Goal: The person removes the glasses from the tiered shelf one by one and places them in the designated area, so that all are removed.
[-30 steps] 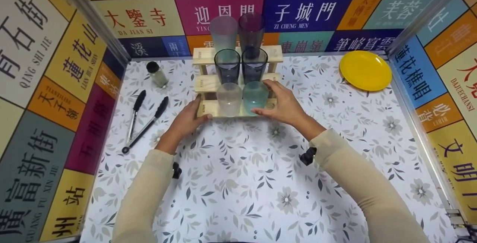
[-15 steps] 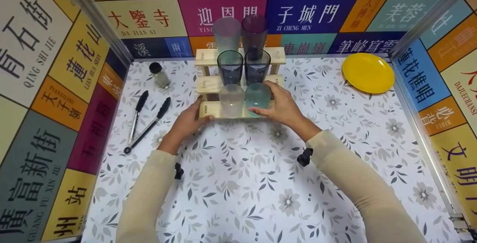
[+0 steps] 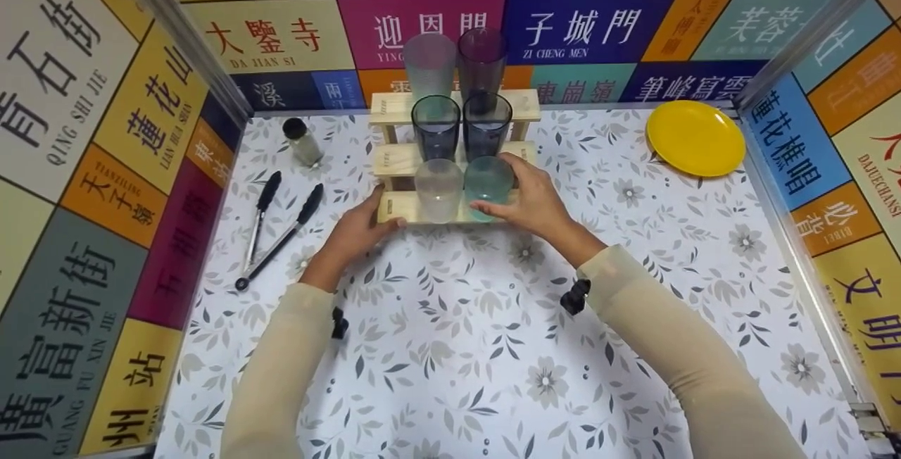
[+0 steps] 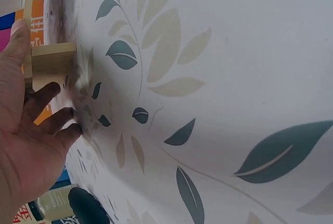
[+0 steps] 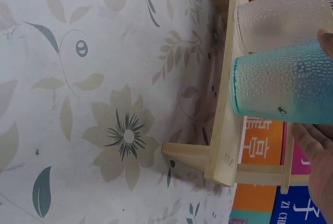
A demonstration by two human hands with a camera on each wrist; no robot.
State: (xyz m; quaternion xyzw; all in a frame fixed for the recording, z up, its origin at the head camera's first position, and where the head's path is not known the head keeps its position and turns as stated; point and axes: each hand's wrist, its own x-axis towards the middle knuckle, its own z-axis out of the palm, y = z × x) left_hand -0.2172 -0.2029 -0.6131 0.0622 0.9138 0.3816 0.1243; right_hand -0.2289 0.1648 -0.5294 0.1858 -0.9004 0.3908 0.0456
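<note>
A three-step wooden rack (image 3: 398, 205) bears two cups on each step. At the left end of its lowest step is my left hand (image 3: 352, 234), thumb on the front edge and fingers round the side. In the left wrist view that thumb (image 4: 18, 39) lies against the wood. My right hand (image 3: 538, 198) holds the teal textured cup (image 3: 491, 177) on the lowest step, its thumb across the front. Beside it stands a clear frosted cup (image 3: 440, 191). Dark glasses (image 3: 436, 131) fill the middle step; a frosted tumbler (image 3: 429, 68) and a purple glass (image 3: 482, 58) top the rack.
Black-tipped tongs (image 3: 278, 234) lie spread on the left, below a small dark-capped jar (image 3: 303, 142). A yellow plate (image 3: 695, 139) sits at the back right. Panels with lettering wall in the flowered tabletop (image 3: 450, 346) at the back and both sides.
My right thumb has come farther left across the front of the teal cup. The left hand stays at the rack's end, and the head view has shifted slightly.
</note>
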